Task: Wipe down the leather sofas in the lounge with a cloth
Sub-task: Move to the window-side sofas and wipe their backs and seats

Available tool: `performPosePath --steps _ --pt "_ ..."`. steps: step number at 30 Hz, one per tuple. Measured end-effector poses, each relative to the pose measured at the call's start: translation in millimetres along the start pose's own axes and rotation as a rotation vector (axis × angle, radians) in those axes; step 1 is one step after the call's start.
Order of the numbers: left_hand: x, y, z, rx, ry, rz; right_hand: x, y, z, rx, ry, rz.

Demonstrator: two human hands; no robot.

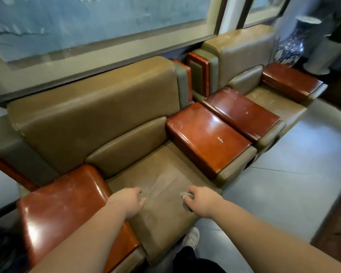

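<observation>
Grey cloth (187, 198) sits bunched in my right hand (202, 202) on the sofa seat (161, 186); my left hand (131, 201) hovers alongside, fingers (141, 200) loosely relaxed.

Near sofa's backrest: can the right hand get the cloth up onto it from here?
Probably yes. The right hand holds the cloth over the seat cushion, and nothing lies between it and the backrest.

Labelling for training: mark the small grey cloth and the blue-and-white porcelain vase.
small grey cloth (186, 196): head view, bunched part showing beside the right hand's fingers.
blue-and-white porcelain vase (291, 48): head view, patterned belly.
</observation>
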State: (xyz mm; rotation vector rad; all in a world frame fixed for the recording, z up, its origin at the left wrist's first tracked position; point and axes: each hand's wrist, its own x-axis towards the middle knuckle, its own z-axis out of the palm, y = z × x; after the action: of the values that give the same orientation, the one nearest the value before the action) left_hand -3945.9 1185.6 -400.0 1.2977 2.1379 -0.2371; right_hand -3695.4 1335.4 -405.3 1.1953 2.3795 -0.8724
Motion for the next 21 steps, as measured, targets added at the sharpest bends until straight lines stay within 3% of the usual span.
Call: performPosePath --steps 11,21 --pt "15.4 156.5 -21.8 0.101 0.025 0.166 -65.1 124.1 -43.8 0.206 0.103 0.172" --pt "61.5 389.0 -12.4 0.194 -0.007 0.313 -128.5 322.5 -112.4 0.145 0.215 0.241"
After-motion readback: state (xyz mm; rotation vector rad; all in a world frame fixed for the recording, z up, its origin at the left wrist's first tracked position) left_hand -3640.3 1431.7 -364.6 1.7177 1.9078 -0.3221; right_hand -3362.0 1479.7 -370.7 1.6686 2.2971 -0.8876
